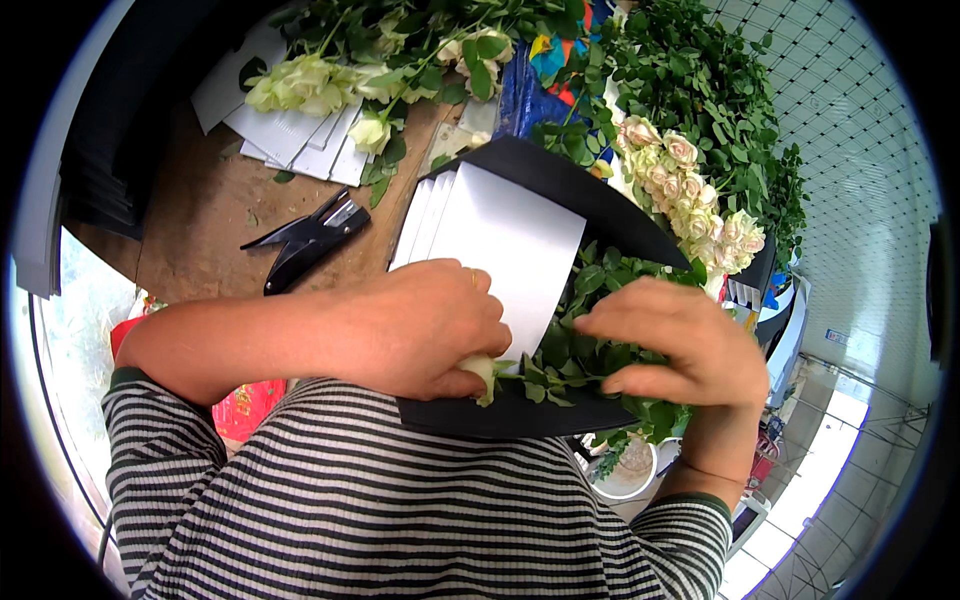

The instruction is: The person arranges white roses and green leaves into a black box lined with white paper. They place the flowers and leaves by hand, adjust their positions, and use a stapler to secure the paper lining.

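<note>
Against my striped shirt lies a black wrapper (500, 416), its sides bent up around white sheets (515, 250) and leafy green stems (590, 345). My left hand (425, 325) is closed at the wrapper's near side, with a pale rose (483, 373) between thumb and fingers; most of the bloom is hidden. On the right, my right hand (695, 345) is held over the leaves, thumb and fingers parted, gripping nothing that I can see. A black stapler (315, 237) rests on the wooden table (190, 225), left of the wrapper.
White-green roses (305, 85) lie on papers (270, 130) at the far left. Beyond the wrapper is a large leafy bunch of pale pink roses (675, 180). A white bucket (630, 475) stands below my right forearm, and a red bag (248, 408) is below my left.
</note>
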Demonstrator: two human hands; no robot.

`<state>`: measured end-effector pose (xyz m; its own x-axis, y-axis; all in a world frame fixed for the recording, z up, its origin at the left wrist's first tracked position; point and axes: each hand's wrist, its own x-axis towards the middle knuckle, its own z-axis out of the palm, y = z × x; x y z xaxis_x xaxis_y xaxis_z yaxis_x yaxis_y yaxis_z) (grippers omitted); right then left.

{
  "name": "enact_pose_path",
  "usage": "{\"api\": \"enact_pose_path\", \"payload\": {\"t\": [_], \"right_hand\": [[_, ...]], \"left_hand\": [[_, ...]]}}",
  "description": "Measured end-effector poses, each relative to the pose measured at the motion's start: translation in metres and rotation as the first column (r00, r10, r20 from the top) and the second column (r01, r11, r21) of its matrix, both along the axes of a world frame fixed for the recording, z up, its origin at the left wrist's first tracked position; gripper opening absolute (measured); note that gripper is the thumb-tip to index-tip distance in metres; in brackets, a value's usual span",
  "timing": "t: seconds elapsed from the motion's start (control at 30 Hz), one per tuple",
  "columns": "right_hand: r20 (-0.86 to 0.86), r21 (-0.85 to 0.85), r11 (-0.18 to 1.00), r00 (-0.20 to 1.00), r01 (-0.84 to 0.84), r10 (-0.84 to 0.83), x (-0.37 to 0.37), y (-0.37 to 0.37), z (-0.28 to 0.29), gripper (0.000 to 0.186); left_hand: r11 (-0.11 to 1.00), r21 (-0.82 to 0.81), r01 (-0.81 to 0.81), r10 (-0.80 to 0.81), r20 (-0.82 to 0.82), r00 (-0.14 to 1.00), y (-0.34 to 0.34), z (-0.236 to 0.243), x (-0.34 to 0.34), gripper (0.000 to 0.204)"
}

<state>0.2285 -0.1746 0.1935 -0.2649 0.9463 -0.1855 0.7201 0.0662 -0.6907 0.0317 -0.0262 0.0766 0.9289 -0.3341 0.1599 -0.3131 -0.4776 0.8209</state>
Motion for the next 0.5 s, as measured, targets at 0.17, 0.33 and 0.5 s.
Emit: {"api": "enact_pose_path", "payload": {"t": [0.17, 0.33, 0.5], "right_hand": [[0.242, 0.301, 0.878, 0.861, 0.372, -0.448, 0.122, 0.079, -0.045, 0.023], [0.713, 0.102, 0.994, 0.700, -0.048, -0.040, 0.146, 0.085, -0.176, 0.031], [0.036, 0.736, 0.575, 0.828, 0.357, -0.560, 0.169, 0.077, -0.059, 0.027]], "left_hand": [[0.998, 0.025, 0.053, -0.053, 0.013, 0.999, 0.002, 0.004, 0.007, 0.029], [0.997, -0.045, 0.058, -0.058, 0.017, 0.998, 0.005, 0.008, 0.008, 0.027], [0.999, -0.028, 0.022, -0.023, -0.049, 0.999, 0.003, 0.010, 0.008, 0.028]]}}
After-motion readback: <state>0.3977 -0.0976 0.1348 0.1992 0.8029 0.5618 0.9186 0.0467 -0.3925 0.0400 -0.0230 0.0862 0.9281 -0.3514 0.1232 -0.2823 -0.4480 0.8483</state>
